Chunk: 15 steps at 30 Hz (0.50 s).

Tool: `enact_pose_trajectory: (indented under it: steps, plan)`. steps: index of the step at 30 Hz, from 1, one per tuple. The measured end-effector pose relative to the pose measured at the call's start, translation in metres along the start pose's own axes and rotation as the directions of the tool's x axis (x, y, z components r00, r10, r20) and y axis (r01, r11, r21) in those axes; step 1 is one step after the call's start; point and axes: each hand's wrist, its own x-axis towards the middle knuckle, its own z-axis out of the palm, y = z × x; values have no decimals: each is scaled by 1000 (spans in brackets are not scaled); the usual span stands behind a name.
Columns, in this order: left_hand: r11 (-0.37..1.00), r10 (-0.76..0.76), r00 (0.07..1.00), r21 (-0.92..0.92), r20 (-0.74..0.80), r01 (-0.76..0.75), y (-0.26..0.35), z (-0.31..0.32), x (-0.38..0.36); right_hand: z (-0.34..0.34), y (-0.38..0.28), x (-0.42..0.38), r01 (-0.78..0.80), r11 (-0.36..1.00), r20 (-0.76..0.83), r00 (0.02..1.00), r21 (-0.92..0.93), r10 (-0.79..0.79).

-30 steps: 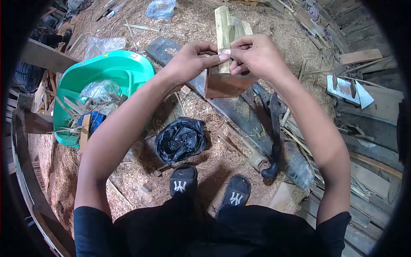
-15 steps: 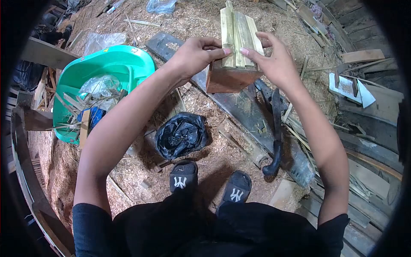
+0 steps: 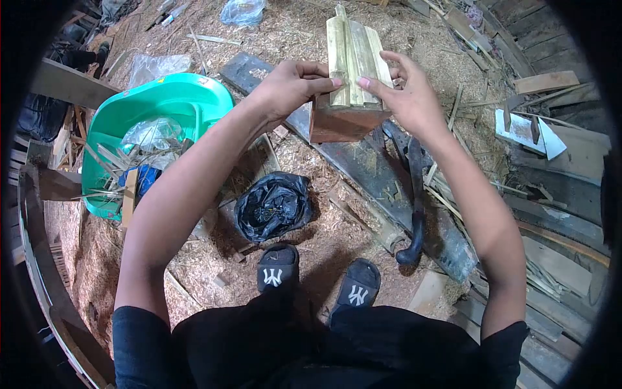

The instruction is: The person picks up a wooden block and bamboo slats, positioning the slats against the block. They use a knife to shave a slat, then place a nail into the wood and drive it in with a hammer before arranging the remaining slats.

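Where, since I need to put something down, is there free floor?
Shavings-strewn floor is mostly clear between the bluish plastic bag and the held wood strips, and right of those strips. Crowded: the green tub, around the knife, among the right-hand planks.

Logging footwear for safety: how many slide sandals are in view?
2: left slide below the black plastic bag, right slide to its right; more may hide in the dark upper left.
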Motion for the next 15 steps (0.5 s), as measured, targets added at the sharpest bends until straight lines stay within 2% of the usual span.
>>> enact_pose_trajectory:
  steps: [2, 3, 5, 8, 12, 15]
  plan:
    - [994, 5, 1000, -111, -7, -5, -1, 2, -3, 2, 2, 0, 40, 997, -48, 998, -65, -44]
    - [994, 5, 1000, -109, -7, -6, 0, 3, -4, 3, 5, -1, 41, 997, -50, 998, -64, -44]
    - [988, -49, 999, -146, -16, 46, 2, 5, -5, 4, 9, 0, 42, 999, -36, 998, -5, -42]
    - [977, -11, 1000, -214, 9, 13, 0, 5, -7, 4, 8, -1, 39, 999, -29, 999, 20, -39]
    - [985, -21, 999, -171, -31, 15, -1, 7, -8, 4, 8, -3, 22, 1000, -45, 999, -14, -22]
    - [978, -27, 1000, -209, -14, 24, 1, 9, -12, 6, 11, -4, 57, 998, -56, 997, 2, -57]
